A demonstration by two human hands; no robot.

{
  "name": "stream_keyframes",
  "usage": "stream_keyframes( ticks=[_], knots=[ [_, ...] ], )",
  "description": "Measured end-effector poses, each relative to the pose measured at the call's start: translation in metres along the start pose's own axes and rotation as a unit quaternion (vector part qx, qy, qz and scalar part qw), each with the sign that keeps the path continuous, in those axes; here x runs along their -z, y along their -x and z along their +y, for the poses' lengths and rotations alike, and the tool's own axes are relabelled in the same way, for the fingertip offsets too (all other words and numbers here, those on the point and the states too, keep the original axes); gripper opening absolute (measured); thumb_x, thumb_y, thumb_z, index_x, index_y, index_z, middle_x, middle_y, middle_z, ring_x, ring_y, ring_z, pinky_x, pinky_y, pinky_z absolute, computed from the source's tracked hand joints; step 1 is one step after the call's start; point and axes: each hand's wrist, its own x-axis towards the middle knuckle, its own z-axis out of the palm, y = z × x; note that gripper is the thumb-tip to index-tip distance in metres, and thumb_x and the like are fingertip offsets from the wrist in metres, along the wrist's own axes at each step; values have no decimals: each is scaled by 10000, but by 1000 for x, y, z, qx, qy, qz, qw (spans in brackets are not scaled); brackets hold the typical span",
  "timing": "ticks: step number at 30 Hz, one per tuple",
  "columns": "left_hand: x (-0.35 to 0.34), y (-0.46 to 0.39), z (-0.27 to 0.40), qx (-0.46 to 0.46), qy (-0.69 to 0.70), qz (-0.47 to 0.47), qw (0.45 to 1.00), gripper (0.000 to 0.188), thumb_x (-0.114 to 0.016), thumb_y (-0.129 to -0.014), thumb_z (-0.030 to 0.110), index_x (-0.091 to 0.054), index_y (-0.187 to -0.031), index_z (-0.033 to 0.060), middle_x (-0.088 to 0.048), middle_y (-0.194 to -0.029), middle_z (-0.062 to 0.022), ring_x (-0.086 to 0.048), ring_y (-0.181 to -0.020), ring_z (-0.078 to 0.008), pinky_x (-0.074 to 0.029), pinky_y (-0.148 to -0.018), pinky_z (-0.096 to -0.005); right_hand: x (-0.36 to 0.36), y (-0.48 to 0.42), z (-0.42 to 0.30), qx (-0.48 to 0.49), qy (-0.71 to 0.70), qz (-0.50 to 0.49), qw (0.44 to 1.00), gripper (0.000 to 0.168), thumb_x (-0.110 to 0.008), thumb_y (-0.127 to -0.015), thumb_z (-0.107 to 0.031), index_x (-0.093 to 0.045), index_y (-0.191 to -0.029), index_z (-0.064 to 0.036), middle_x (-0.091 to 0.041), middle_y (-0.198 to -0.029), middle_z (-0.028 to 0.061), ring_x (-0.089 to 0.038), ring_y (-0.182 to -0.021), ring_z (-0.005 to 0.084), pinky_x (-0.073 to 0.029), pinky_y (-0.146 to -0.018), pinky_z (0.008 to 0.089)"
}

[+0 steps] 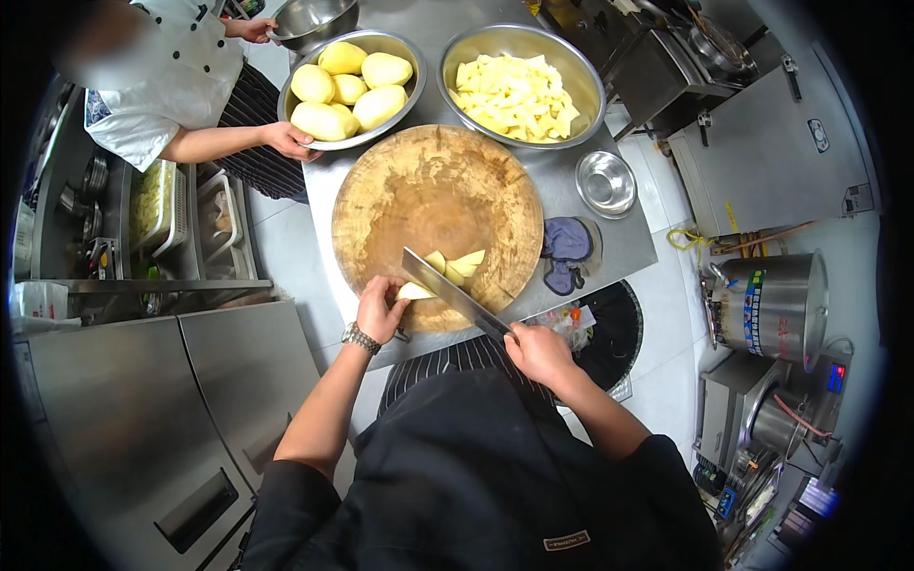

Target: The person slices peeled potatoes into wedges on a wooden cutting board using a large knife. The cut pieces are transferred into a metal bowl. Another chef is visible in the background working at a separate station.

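My right hand (540, 355) grips the handle of a broad kitchen knife (457, 294), whose blade slants up and left over a round wooden chopping block (443, 178). On the block's near left side, my left hand (380, 307) holds a piece of peeled potato (415, 291) close to the blade. Just beyond the blade lie several cut potato pieces (465, 265). Past the block stand two steel bowls: the left bowl (420, 71) holds several whole peeled potatoes (380, 107), and the right bowl (600, 93) is filled with potato chunks (510, 96).
A co-worker's hand (291, 140) touches the left bowl's rim; the other holds another steel bowl (314, 20). Right of the block, a small steel bowl (605, 184) and a blue-grey cloth item (568, 246) lie on the steel table (628, 253). A black-lined bin (614, 335) stands below the table's right edge.
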Motion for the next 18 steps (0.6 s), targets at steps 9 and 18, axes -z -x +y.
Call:
stream_keyframes(
  ticks=[9, 18],
  knots=[
    [-1, 19, 2, -161, -119, 3, 980, 114, -717, -870, 69, -615, -918, 52, -586, -903, -137, -567, -861, -361, -460, -774, -463, 9, 6, -6, 32, -9, 13, 999, 234, -580, -988, -279, -639, -948, -56, -707, -776, 205, -696, -742, 439, -552, -661, 563],
    [-6, 27, 8, -237, -156, 31, 958, 110, -695, -835, 0, -632, -906, 57, -594, -878, -103, -568, -813, -330, -462, -736, -435, 23, 37, -5, 59, 24, 6, 998, 203, -578, -983, -275, -643, -970, -83, -717, -780, 174, -703, -708, 407, -556, -626, 539]
  ],
)
